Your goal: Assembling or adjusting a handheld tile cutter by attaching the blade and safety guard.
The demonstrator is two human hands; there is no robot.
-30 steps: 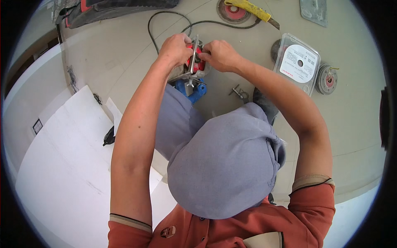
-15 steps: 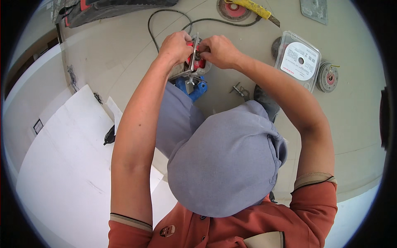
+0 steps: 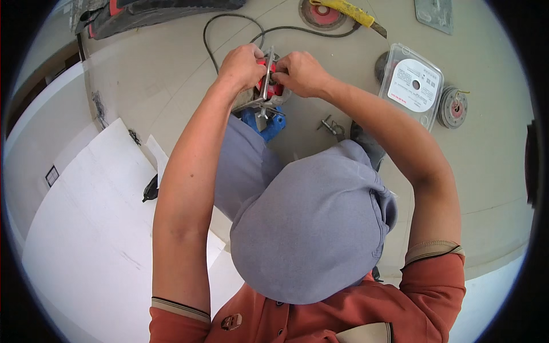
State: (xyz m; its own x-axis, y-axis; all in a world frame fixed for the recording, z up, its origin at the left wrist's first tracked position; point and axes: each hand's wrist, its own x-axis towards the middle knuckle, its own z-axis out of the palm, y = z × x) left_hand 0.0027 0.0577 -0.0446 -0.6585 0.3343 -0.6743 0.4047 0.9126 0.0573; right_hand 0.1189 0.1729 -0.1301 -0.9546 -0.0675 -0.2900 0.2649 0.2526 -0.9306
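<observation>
A power cutter with a flat metal base plate, red parts and a blue handle lies in front of my left knee. My left hand is closed at the left side of the upright plate, its fingertips against the red part. From the right, my right hand bends its thumb and fingers together at the middle of the red part. What those fingers pinch is too small and covered to make out. A small metal clamp-like piece with a screw lies on the floor to the right.
A black cord loops behind the cutter toward a yellow-handled tool and a red-centred disc. At the right are a clear disc case and stacked grinding discs. A white sheet spreads at the left.
Both hands stay at the cutter. The right fingers have shifted very slightly left; little else differs.
</observation>
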